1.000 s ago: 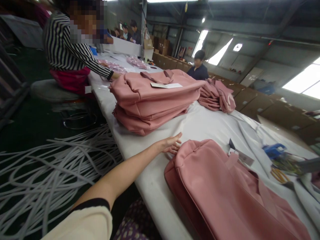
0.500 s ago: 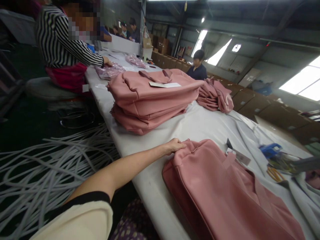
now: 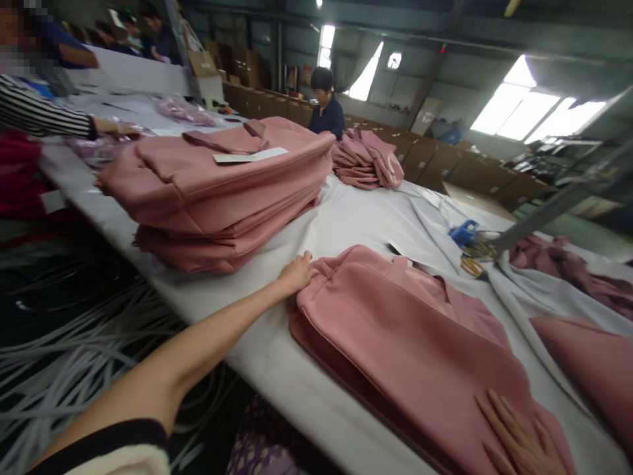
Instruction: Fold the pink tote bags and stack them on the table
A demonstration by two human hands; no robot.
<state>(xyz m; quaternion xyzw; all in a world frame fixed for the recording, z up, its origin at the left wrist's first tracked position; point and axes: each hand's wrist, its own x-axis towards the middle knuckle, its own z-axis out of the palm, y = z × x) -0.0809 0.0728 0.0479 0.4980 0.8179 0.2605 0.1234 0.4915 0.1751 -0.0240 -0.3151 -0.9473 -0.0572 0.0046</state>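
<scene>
A flat pink leather-like bag [image 3: 405,336] lay near the front edge of the white-covered counter [image 3: 356,224], its near long side almost parallel to that edge. Beyond the bag's far end a bare strip of cloth separated it from a stack of pink bags [image 3: 217,191]; blue-handled tools [image 3: 465,234] lay off its far side. The left hand [image 3: 297,274], arm stretched straight out, was closed on the bag's far corner. The right hand [image 3: 519,439] pressed flat, fingers spread, on the bag's near end, gripping nothing.
</scene>
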